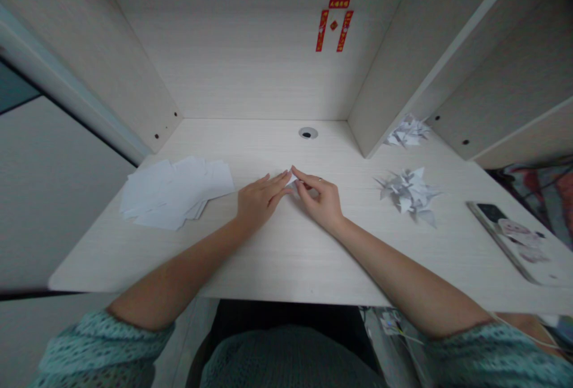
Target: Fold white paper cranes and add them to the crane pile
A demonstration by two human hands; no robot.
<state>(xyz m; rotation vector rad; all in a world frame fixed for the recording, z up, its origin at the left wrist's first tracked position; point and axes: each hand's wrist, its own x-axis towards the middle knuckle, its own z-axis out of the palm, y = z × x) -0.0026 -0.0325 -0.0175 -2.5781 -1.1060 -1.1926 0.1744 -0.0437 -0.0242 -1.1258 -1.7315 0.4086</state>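
Note:
A small piece of folded white paper lies at the middle of the desk, mostly covered by my fingers. My left hand rests over its left side, fingers closed together and pressing on it. From the right, my right hand pinches the paper's edge between thumb and forefinger. To the left lies a spread stack of white paper sheets. On the right sits a heap of folded paper pieces with pointed tips, perhaps origami cranes.
Behind the upright divider, a second heap of folded paper stands. A phone in a patterned case lies at the right. A round cable hole is near the back panel, which bears red stickers.

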